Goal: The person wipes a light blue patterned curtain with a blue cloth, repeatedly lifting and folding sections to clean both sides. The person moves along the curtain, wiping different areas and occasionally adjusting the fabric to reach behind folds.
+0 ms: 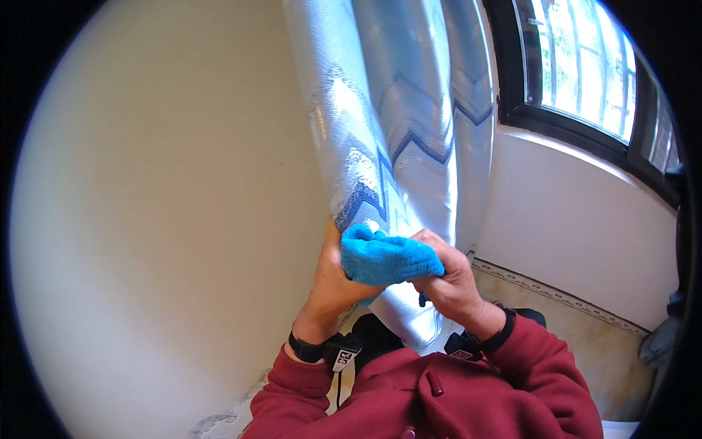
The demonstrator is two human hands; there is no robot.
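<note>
A bright blue cloth point(391, 260), bunched and folded, is stretched between my two hands in front of a hanging curtain point(409, 139). My right hand point(455, 285) grips its right end, with the fingers curled around it. At the cloth's left end, my left hand point(330, 284) is closed around it with the thumb below. The left fingertips are hidden behind the cloth and the curtain's left edge, so whether they also hold the curtain is unclear. The curtain is pale silvery blue with dark blue zigzag bands, and it runs down behind the cloth.
A plain cream wall point(168, 183) fills the left side. A dark-framed window point(578, 132) with bars outside is at the upper right. Tiled floor point(607, 358) with a patterned border shows lower right. A grey item point(662, 340) sits at the right edge. Black bands circle both wrists.
</note>
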